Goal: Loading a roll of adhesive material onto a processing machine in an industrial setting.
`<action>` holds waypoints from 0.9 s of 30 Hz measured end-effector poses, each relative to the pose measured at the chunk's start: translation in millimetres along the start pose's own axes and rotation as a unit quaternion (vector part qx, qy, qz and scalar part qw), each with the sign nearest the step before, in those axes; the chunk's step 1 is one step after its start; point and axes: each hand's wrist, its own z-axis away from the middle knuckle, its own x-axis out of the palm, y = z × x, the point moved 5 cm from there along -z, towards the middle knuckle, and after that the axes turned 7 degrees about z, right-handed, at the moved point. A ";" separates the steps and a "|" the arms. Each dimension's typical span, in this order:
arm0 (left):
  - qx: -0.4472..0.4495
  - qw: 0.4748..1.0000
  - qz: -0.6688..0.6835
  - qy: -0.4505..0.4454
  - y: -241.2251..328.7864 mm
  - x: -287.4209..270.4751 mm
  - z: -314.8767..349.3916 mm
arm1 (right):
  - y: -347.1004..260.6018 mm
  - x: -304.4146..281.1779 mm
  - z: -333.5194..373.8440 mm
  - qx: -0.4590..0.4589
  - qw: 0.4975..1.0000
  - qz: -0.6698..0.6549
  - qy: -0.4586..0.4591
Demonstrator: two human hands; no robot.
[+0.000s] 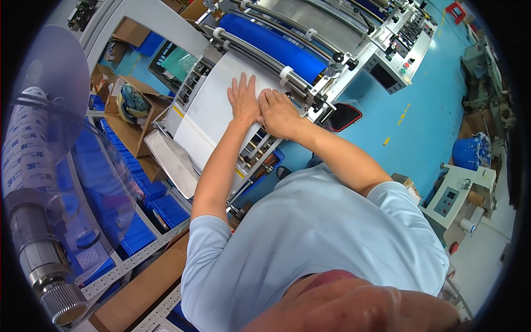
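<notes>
A white sheet (206, 117) stretches over the feed end of a roller machine, running up toward its metal rollers (260, 58). Palm down on the sheet, my left hand (243, 100) is open with its fingers spread. My right hand (279, 114) lies beside it at the sheet's right edge, fingers extended and close together, the thumb side near my left hand. Neither hand shows anything held. Just beyond the rollers is a wide blue roller (271, 47). Part of the sheet under both hands is hidden.
A control box (387, 74) with a screen and buttons is on the machine's right side. To my left stand a large roll on a shaft (30, 144), blue bins (133, 232) and an open cardboard box (133, 110). A blue bucket (472, 151) and another machine (462, 196) are at right.
</notes>
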 end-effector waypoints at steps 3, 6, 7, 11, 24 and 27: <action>0.048 0.999 0.012 -0.008 4.1 -4.0 -6.4 | 7.9 7.2 0.7 0.012 0.998 0.067 0.014; 0.102 0.990 0.101 0.013 3.3 -16.8 -4.7 | 21.2 15.4 0.3 0.031 0.993 0.117 0.006; 0.096 0.992 0.075 0.043 0.2 -23.1 3.3 | 23.8 18.9 -0.3 0.043 0.993 0.109 -0.001; 0.050 0.998 0.031 -0.011 -2.1 -20.6 39.2 | 20.1 8.3 11.7 0.009 0.997 0.070 0.012; 0.070 0.994 -0.009 -0.085 21.0 -10.5 9.5 | 223.3 -181.1 -4.9 0.101 0.895 -0.406 0.152; 0.037 0.996 -0.058 -0.060 36.6 -13.9 5.0 | 291.7 -114.2 -43.1 0.155 0.955 -0.249 0.039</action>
